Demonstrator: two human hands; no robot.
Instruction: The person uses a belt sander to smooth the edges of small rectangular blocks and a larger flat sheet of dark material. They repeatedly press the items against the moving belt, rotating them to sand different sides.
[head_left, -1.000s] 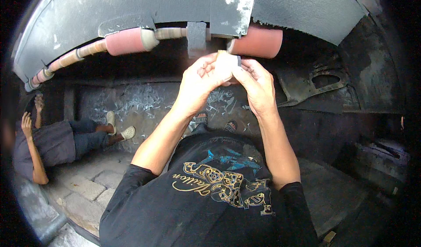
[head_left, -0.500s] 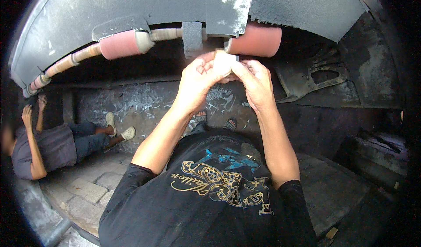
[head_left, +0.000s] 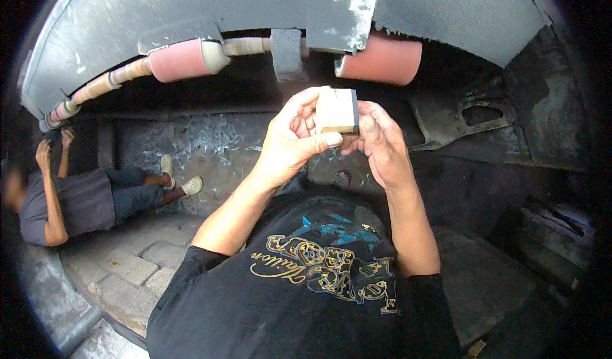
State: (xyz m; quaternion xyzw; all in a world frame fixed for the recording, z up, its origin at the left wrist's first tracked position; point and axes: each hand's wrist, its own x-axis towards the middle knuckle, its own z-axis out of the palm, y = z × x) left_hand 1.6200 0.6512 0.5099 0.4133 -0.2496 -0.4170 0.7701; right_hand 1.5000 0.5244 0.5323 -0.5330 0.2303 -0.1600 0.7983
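Note:
A small box-like block (head_left: 336,108), pale on top with a brass-coloured near side and a dark right edge, is held up in front of my chest. My left hand (head_left: 285,135) grips its left side, the thumb along the near lower edge. From the right, my right hand (head_left: 382,140) has its curled fingers against the dark edge; its fingertips are partly hidden. Beyond the block is a red sanding drum (head_left: 380,61) on a shaft, apart from both hands.
Another red drum (head_left: 177,61) sits further left on the same shaft, under a grey metal hood (head_left: 255,5). A co-worker (head_left: 70,200) stands at the left with raised hands by the shaft's end. A metal frame (head_left: 472,115) is at the right. Pale scraps (head_left: 197,139) litter the dark surface below.
Both hands have drawn the block back from the right-hand drum toward me. It is tilted so that its pale top and dark edge show. My right thumb has shifted off the block's top.

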